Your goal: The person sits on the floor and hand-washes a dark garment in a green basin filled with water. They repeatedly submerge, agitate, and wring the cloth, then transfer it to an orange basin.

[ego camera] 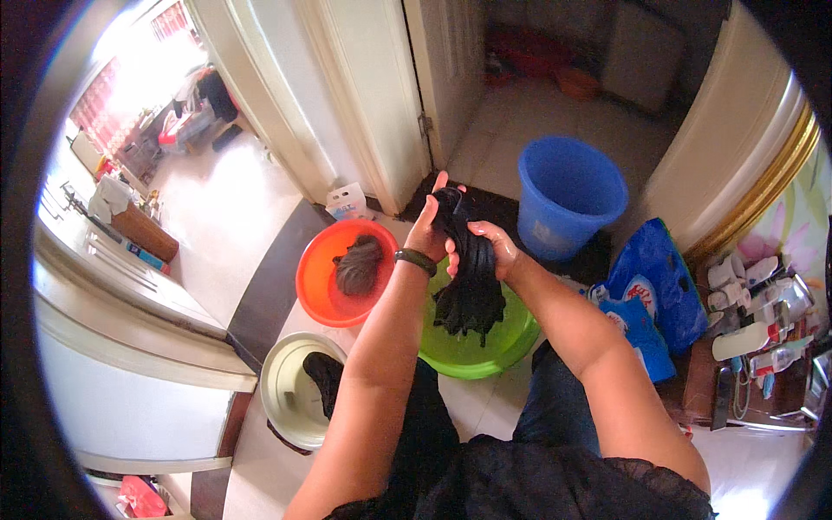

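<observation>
Both my hands grip a wet black cloth garment (471,286) above a green plastic basin (478,364). My left hand (434,224) has the bunched upper end, its fingers partly hidden by the fabric; a dark bangle (416,261) circles that wrist. Lower down on the right side, my right hand (497,247) holds the cloth, its skin glistening. The garment's loose end hangs over the basin. An orange basin (311,292) left of it contains a wrung brown-grey cloth (359,266). Nearer me, a pale basin (276,357) holds another black cloth (325,380).
A tall blue bucket (565,227) stands by the doorway. Blue detergent bags (663,286) lean at the right, beside a low brown stand (705,396) crowded with bottles (747,341) and cups. A white carton (348,200) sits behind the orange basin, near the door frame (370,97).
</observation>
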### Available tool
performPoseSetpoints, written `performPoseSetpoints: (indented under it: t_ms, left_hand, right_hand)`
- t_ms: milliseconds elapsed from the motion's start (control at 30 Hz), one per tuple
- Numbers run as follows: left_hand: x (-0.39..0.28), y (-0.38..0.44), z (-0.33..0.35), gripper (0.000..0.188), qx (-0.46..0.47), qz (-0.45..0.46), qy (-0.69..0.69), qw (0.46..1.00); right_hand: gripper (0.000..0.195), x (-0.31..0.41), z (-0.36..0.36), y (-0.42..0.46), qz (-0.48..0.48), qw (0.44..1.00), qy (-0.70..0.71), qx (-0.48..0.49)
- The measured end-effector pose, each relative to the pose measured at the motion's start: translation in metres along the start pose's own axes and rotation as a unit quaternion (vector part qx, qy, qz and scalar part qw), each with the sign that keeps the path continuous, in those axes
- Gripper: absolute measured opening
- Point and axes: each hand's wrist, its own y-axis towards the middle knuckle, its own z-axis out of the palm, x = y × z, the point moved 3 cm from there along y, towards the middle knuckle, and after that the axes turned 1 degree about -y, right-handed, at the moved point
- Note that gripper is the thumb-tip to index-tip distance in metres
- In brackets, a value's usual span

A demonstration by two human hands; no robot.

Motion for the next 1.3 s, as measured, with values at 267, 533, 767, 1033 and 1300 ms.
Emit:
performPoseSetpoints:
  t_ms: [267,533,767,1033,1300]
  left_hand:
    - [-0.023,0.007,0.001,0.027,-0.2,0.022,0.139,0.97]
    - [-0.031,-0.014,-0.015,0.018,-0.236,-0.06,0.526,0.815]
    - [0.01,-0.021,-0.046,0.025,-0.175,-0.119,0.793,0.571]
    - [0.03,-0.007,-0.104,0.037,-0.131,-0.134,0.881,0.434]
    - [-0.043,-0.029,0.025,0.037,-0.205,0.077,0.761,0.61]
  right_hand:
    - [0.047,-0.026,-0.007,0.001,0.129,0.989,-0.033,-0.063]
    - [0.042,-0.044,0.013,0.016,0.025,0.824,-0.502,-0.261]
    - [0.037,-0.068,-0.009,0.012,0.095,0.615,-0.757,-0.202]
    - [0.043,-0.066,-0.02,-0.003,0.012,0.683,-0.691,-0.236]
    - [0.051,0.004,-0.014,-0.042,0.058,0.969,-0.188,-0.147]
